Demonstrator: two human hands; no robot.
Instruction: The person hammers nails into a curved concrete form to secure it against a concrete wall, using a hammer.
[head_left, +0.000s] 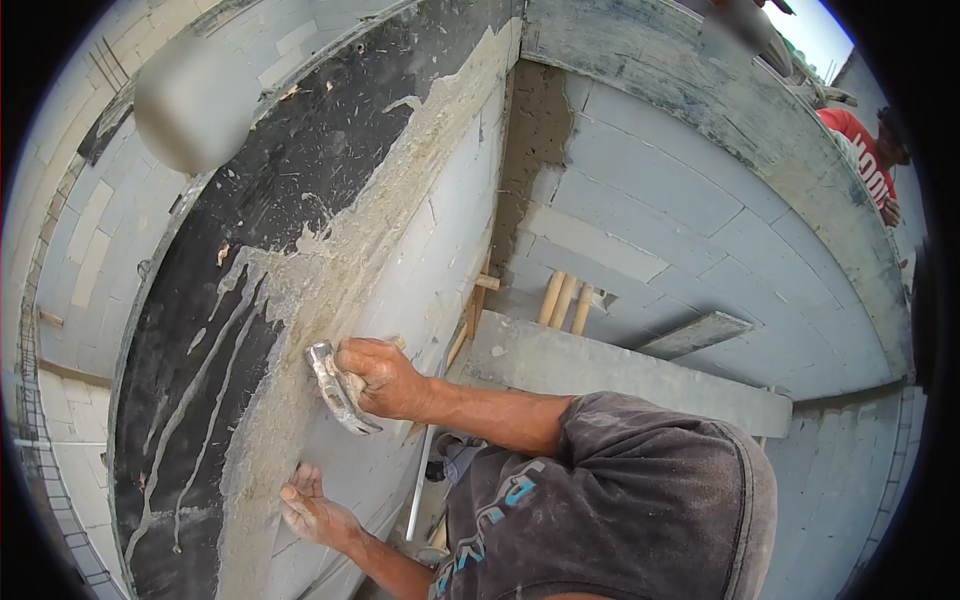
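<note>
My right hand (385, 378) is closed around the handle of a claw hammer (335, 388). Its metal head lies over the band of rough grey mortar (300, 330) along the block wall (420, 245), with the claw pointing down in view. Below it, my left hand (318, 516) is at the mortar's edge, thumb and fingertips drawn together in a pinch. Whatever sits between those fingertips is too small to name. Beyond the mortar lies a dark board (200, 370) streaked with grey drips.
A second board (690, 120) meets the corner at the top. Beneath it, a grey plank (620, 370) rests near several wooden poles (565, 300). A loose board (697, 335) leans close by. At the far right is a person in a red shirt (860, 150).
</note>
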